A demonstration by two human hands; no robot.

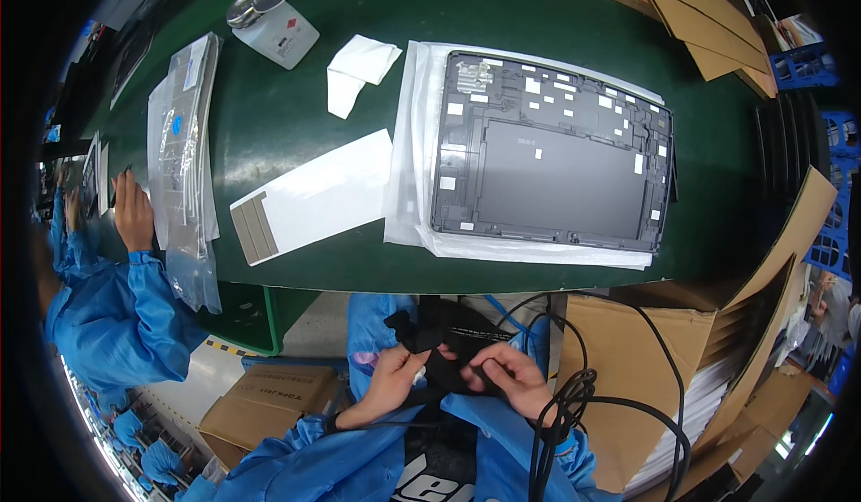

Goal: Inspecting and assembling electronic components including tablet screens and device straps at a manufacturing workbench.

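Below the table's near edge, over my lap, my left hand [392,381] is closed around a black fabric strap [414,333]. Facing it, my right hand [513,378] has its fingers curled in at the other side of the dark cloth; its fingertips are partly hidden, and I cannot make out what lies between them. Above the hands, a dark grey tablet-like housing [565,174] with small white stickers rests on white foam sheeting [411,206]. Left of it lies a white sheet [323,192] with a grey-brown striped end [255,231].
On the green table [359,8] are a white bottle [285,37] with a metal top, a folded white cloth [357,71] and clear plastic bags [186,152]. A co-worker's hand [134,213] is at left. Black cables [574,394] hang beside my right arm, near a cardboard box [628,367].
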